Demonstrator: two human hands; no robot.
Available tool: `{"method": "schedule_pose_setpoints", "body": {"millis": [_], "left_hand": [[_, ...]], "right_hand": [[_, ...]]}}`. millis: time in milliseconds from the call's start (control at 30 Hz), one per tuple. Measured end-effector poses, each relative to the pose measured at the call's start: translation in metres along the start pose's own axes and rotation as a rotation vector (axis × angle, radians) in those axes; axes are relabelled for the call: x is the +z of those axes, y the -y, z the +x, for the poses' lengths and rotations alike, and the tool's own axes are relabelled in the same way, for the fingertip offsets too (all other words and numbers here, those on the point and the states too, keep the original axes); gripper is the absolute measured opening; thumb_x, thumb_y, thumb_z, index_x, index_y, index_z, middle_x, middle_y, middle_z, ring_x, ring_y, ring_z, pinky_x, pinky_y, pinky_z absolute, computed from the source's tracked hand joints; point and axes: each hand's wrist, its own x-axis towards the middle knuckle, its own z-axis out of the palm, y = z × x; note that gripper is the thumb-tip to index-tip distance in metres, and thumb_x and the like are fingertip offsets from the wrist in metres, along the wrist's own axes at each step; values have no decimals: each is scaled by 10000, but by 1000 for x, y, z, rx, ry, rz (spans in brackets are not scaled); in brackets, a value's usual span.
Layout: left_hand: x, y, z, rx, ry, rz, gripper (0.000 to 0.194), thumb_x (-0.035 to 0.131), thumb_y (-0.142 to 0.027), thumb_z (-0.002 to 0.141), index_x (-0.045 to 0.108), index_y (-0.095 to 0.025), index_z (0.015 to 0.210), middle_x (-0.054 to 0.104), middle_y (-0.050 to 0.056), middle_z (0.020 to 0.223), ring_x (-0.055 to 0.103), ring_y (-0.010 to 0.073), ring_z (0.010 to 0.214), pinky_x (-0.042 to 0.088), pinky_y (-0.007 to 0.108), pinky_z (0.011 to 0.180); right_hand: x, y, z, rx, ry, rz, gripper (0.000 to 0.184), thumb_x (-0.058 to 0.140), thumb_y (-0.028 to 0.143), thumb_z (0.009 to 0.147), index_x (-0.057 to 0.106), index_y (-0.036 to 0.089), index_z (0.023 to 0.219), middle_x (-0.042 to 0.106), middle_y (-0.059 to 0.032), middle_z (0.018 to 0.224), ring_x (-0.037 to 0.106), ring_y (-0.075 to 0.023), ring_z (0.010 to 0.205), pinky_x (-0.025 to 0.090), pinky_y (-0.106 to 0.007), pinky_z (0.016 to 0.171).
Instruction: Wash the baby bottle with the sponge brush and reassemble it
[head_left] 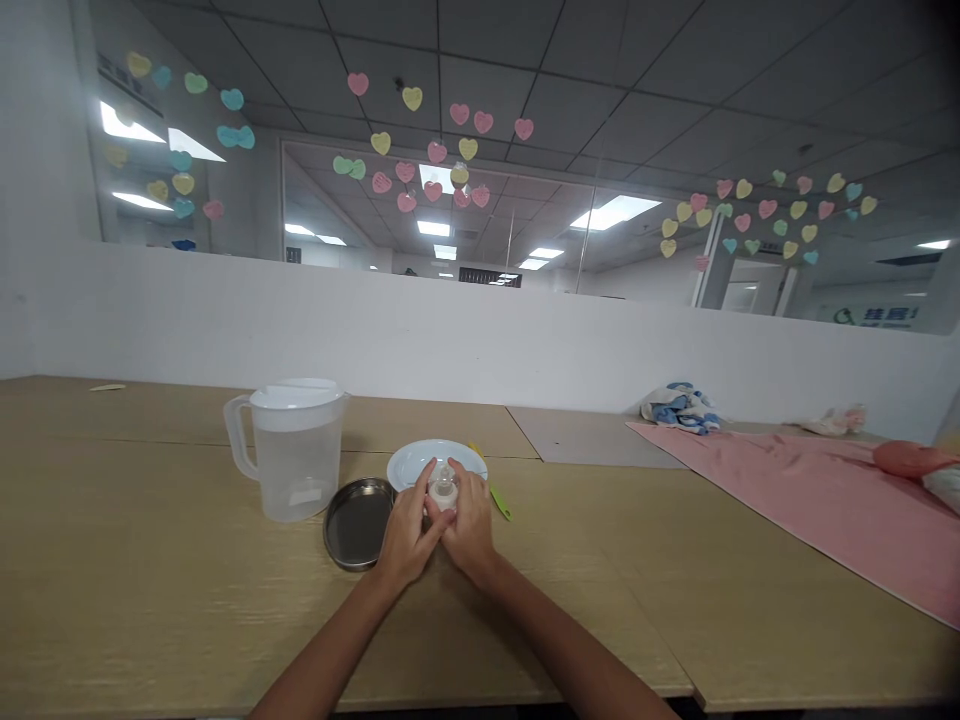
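Note:
A baby bottle with a clear teat and a pale collar stands between my hands; its lower part is hidden by them. My left hand is wrapped round it from the left. From the other side my right hand closes round the same bottle, both thumbs towards me. Just behind lies a white plate, partly covered by my fingers. Touching distance from my left hand is a round metal tray. A green-handled utensil pokes out to the right of my right hand.
A translucent lidded pitcher stands at the left on the wooden table. On the right lie a pink cloth, a blue-and-white cloth and an orange-pink item. A white wall with windows rises behind.

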Motion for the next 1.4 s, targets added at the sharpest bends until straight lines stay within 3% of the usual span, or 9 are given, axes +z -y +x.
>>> {"method": "schedule_pose_setpoints", "body": {"millis": [67,267,367,500,767,967,1167,1400], "left_hand": [[1,6,0,-13,7,12,732,461,-496,819,169,-193,1418,609,97,1106,553,239,1003,407,389,884],[9,27,4,77,83,2,820,459,-677,718,335,-176,1355,511,161,1273,486,303,1138,357,449,959],[11,29,4,73,84,9,801,543,-621,704,342,-184,1344,537,154,1244,500,301,1131,370,453,953],[10,23,3,30,86,44,781,669,-465,678,338,-201,1334,546,124,1238,503,280,1137,386,433,953],[11,18,3,7,62,88,696,651,-311,704,355,-185,1321,572,112,1205,523,253,1111,409,401,936],[11,17,3,29,58,114,691,629,-268,709,334,-183,1328,574,103,1201,536,241,1089,416,387,922],[9,14,2,63,30,125,671,639,-276,696,363,-203,1302,583,88,1172,551,240,1044,427,382,889],[10,12,2,89,-2,155,533,629,-251,688,465,-211,1194,610,71,1114,569,230,1001,434,359,861]], "right_hand": [[-4,-2,2,11,9,26,482,512,409,825,450,150,1226,595,-96,983,526,-222,908,389,-409,859],[-9,-9,5,85,25,150,463,578,414,775,515,186,1173,617,-75,958,533,-212,877,413,-373,823],[-9,-11,4,158,50,251,462,594,409,759,523,194,1162,611,-71,996,535,-202,876,423,-347,809],[-7,-12,2,311,55,375,505,634,428,710,529,165,1128,604,-55,892,543,-190,809,438,-317,749],[-5,-8,3,417,13,545,379,645,405,688,579,164,973,600,-24,812,551,-165,754,447,-270,684],[-5,-9,1,359,15,439,382,617,410,728,565,166,1018,615,-45,862,566,-181,783,466,-305,719],[-7,-14,-6,39,-79,269,504,550,377,805,427,173,1248,553,-120,1151,519,-238,1055,427,-397,900],[0,-20,-9,56,-124,292,499,475,379,859,362,188,1305,501,-125,1232,488,-238,1132,419,-407,932]]}}
